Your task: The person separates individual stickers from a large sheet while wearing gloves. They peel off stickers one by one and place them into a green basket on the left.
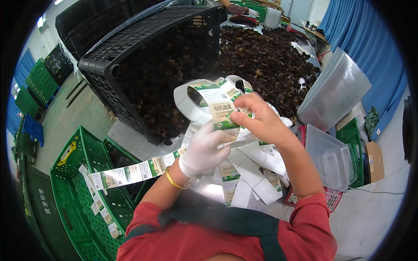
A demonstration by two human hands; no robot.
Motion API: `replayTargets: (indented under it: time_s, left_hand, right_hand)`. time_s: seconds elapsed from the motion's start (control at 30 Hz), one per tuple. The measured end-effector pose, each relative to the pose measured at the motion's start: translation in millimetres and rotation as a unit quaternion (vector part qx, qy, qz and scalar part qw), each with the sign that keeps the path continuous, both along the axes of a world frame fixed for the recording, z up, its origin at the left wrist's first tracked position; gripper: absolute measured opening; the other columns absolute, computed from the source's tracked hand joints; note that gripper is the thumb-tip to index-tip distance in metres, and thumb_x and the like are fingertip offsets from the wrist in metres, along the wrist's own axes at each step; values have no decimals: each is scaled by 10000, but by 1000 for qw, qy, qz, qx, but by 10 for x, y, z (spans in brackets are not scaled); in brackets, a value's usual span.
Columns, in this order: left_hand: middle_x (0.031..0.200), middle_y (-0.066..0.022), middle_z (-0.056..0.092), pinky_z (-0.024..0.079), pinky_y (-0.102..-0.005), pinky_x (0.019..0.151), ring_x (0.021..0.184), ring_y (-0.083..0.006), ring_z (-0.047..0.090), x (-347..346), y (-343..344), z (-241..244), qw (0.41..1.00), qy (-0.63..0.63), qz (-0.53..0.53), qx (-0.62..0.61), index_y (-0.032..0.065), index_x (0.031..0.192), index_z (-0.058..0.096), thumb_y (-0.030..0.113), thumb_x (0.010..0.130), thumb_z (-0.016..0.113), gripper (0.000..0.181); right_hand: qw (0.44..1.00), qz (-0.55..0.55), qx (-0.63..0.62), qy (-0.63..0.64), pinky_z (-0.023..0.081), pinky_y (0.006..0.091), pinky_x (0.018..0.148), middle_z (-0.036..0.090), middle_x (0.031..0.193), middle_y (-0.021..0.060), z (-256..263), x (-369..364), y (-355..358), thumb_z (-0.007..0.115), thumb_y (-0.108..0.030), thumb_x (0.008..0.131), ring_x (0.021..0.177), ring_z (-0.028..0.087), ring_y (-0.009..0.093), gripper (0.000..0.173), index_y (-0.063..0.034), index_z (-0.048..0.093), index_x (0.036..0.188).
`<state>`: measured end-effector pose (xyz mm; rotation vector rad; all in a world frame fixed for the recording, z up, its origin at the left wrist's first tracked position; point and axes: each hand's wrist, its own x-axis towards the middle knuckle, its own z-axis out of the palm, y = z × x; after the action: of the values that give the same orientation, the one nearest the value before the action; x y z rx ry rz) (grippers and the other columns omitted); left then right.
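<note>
My left hand [209, 151], in a thin white glove, grips a folded strip of printed green and beige labels [222, 112]. Bare, my right hand [261, 119] has its thumb and fingertips at the right edge of the same strip. Loops of the strip rise above both hands, some showing their white backing. Under my hands, more label strips [243, 166] lie heaped on a metal table. One tail of labels [137, 173] runs left past my wrist and hangs into a green plastic crate [67, 202].
A black plastic crate [107, 65] lies on its side, spilling dark wood-ear fungus [267, 55] across the table. Stacked clear plastic containers [333, 84] and a scale with a red keypad [333, 199] are on the right. Another person's gloved hand [253, 13] shows at the far end.
</note>
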<state>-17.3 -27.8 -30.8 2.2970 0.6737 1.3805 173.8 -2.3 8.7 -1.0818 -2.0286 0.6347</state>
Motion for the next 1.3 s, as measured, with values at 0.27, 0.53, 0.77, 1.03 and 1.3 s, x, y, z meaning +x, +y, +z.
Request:
replayTargets:
  time_s: [0.27,0.53,0.77,1.03,1.3]
  left_hand:
    - [831,-35,668,487,-220,681,746,-65,586,-120,35,60,924,-154,-9,-350,-35,940,650,77,858,605,146]
    - [835,-64,653,466,-217,664,761,-99,598,-348,160,82,928,-197,-48,-312,-63,994,622,476,879,547,557]
    - [1010,-89,621,490,-255,774,898,-119,598,-307,-21,240,915,-175,-89,-353,-43,1089,560,24,750,702,374]
    - [748,-47,648,463,-194,650,703,-85,592,-188,-76,328,886,-234,-44,-399,-33,884,658,25,755,691,145]
    - [785,-25,638,452,-200,622,656,-65,555,-629,37,-18,875,-350,47,-330,-19,851,632,-6,800,628,52]
  right_hand:
    - [995,18,-43,91,464,298,703,604,801,91,88,50,-13,597,-216,866,779,577,174,255,20,594,963]
    - [981,67,-25,-179,443,421,599,573,661,183,334,84,-205,596,-207,824,656,565,378,219,-2,564,755]
    - [972,109,-85,-190,434,417,586,563,623,192,445,5,-185,554,-202,851,611,559,359,256,20,565,723]
    - [962,138,-83,-220,454,397,671,598,739,183,471,5,-190,559,-202,862,720,590,324,214,8,598,853]
    - [961,-149,210,97,417,316,876,587,1016,80,363,787,-370,669,-151,798,960,548,190,233,-7,604,969]
